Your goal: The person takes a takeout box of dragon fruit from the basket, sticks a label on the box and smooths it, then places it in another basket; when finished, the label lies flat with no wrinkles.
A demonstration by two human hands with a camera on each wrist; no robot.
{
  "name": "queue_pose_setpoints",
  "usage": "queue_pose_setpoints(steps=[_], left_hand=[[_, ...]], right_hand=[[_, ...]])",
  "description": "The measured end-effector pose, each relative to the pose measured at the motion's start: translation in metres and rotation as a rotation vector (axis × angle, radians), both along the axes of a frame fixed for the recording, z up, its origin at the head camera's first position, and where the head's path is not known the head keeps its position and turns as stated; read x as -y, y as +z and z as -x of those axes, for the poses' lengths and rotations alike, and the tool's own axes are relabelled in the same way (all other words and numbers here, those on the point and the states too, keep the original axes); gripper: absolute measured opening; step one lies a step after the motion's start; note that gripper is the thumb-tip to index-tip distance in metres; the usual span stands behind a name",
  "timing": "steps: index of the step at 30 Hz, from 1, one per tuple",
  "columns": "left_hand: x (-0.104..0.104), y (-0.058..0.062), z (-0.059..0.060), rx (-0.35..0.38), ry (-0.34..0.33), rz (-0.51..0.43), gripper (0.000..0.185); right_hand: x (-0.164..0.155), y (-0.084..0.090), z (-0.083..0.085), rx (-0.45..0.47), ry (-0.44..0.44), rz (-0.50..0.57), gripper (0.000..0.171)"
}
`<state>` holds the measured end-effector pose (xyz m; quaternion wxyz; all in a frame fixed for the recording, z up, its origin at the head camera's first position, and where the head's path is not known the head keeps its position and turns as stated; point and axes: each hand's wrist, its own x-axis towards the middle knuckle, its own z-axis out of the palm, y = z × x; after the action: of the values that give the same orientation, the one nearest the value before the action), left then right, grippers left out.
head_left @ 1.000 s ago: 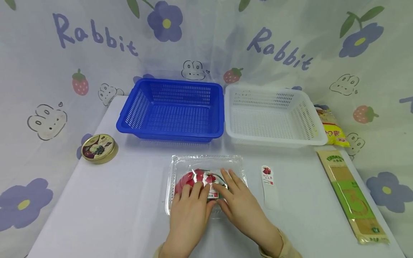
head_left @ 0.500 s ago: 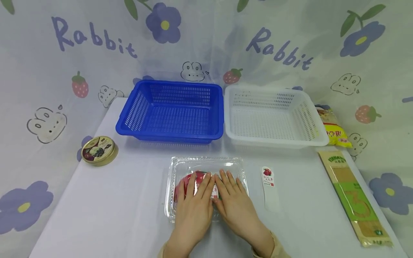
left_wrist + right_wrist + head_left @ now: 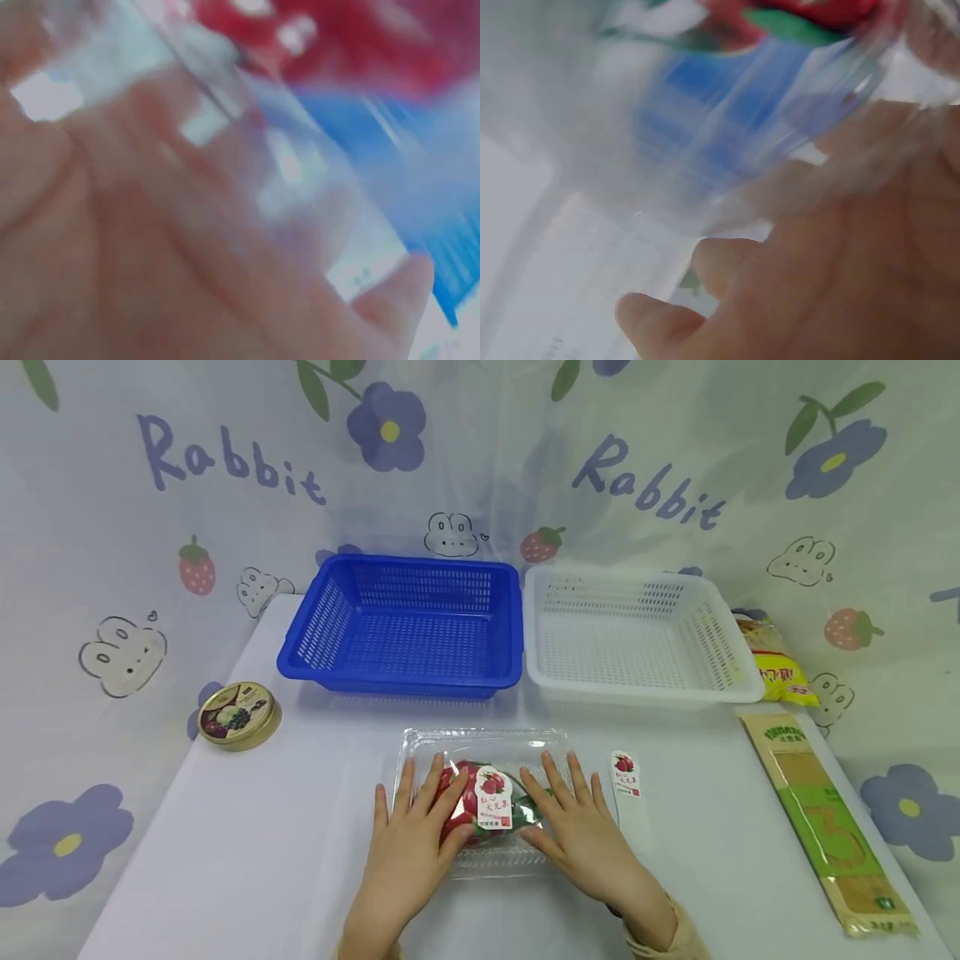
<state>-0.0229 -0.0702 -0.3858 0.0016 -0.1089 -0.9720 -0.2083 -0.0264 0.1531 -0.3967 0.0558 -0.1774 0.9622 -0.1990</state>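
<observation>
A clear plastic clamshell box point(image 3: 483, 743) lies on the table near the front, with a red fruit point(image 3: 463, 793) and a white label point(image 3: 493, 797) showing through its lid. My left hand point(image 3: 408, 839) rests flat on the left part of the lid, fingers spread and straight. On the right part lies my right hand point(image 3: 581, 835), fingers likewise straight. Both wrist views are blurred: the left shows my palm point(image 3: 150, 247) against clear plastic and red, the right shows my fingers point(image 3: 727, 270) under the box's edge.
A blue basket point(image 3: 405, 622) and a white basket point(image 3: 630, 635) stand side by side behind the box. A round tin point(image 3: 238, 716) sits at the left. A loose label strip point(image 3: 626, 781) lies right of the box, a long green packet point(image 3: 825, 818) and a yellow bag point(image 3: 776, 664) farther right.
Both hands have slid apart from the middle of the lid toward its left and right sides, uncovering the label and fruit. The camera shifted slightly.
</observation>
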Motion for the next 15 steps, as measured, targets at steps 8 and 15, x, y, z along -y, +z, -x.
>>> queue_pose_setpoints(steps=[8, 15], left_hand=[[0.022, -0.007, 0.001, 0.097, -0.021, -0.174, 0.066], [0.029, -0.019, -0.005, 0.083, 0.037, -0.269, 0.065]], right_hand=[[-0.008, -0.005, -0.001, 0.052, -0.031, 0.162, 0.073], [-0.011, -0.009, -0.005, 0.216, -0.138, 0.297, 0.084]])
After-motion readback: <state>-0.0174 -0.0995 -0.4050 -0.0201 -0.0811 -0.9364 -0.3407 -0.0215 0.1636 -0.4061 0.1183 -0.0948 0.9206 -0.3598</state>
